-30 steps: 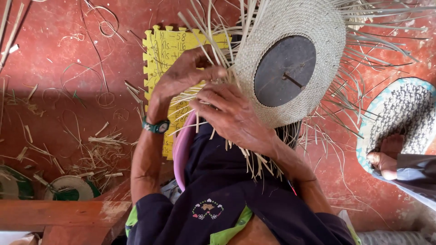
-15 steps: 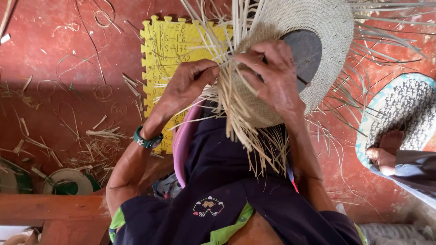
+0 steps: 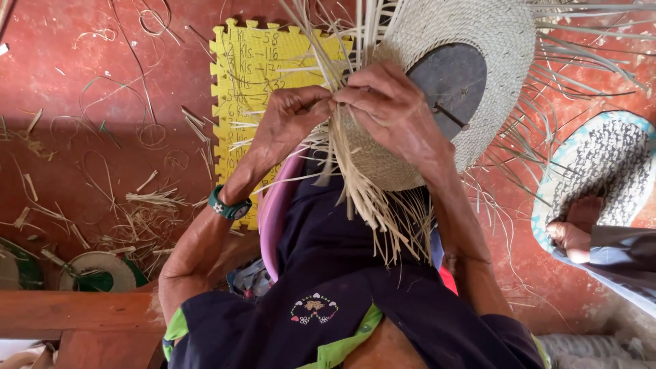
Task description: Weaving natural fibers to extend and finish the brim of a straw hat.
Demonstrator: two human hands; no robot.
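While loose straw strands (image 3: 355,171) hang from its unfinished edge, a half-woven straw hat (image 3: 478,41) is held over the lap, above the red floor (image 3: 82,82), with a round dark grey block (image 3: 447,82) set in its crown. The strands at the hat's near edge are pinched by the left hand (image 3: 290,126), whose fingers are curled shut around them, the fingertips touching those of the right hand (image 3: 393,113). The right hand is laid over the weave, its fingers bent and closed on the same bundle of strands. A green wristwatch (image 3: 229,207) is worn on the left wrist. Behind the hands, a yellow foam mat (image 3: 249,75) with toothed edges is spread on the floor. Straw scraps (image 3: 147,205) are scattered toward the floor's left side, and a patterned woven mat (image 3: 601,164) with another person's foot (image 3: 577,229) on it is seen at the right edge.
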